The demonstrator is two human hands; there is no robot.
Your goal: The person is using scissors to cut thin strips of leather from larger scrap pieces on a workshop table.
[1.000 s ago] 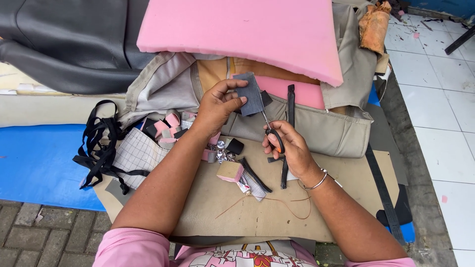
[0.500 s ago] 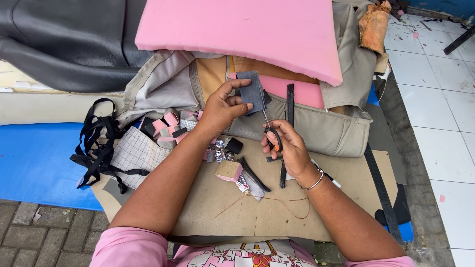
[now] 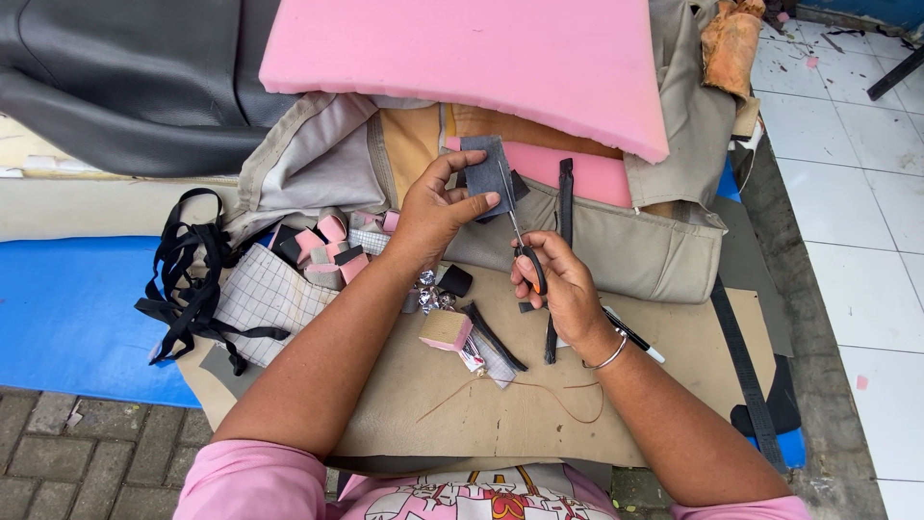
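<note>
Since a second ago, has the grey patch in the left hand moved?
Yes. The grey patch, pinched by the left hand, has shifted slightly up toward the pink foam slab; earlier it sat lower, over the tan cover.

Matt grey cloth patch (image 3: 486, 170), shiny metal scissors (image 3: 521, 243) w/ plastic handles, spongy pink foam (image 3: 462, 63).

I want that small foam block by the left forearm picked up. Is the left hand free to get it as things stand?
Probably not right away: the left hand is pinching a grey fabric piece that the scissors are cutting. The foam block itself lies uncovered.
</note>
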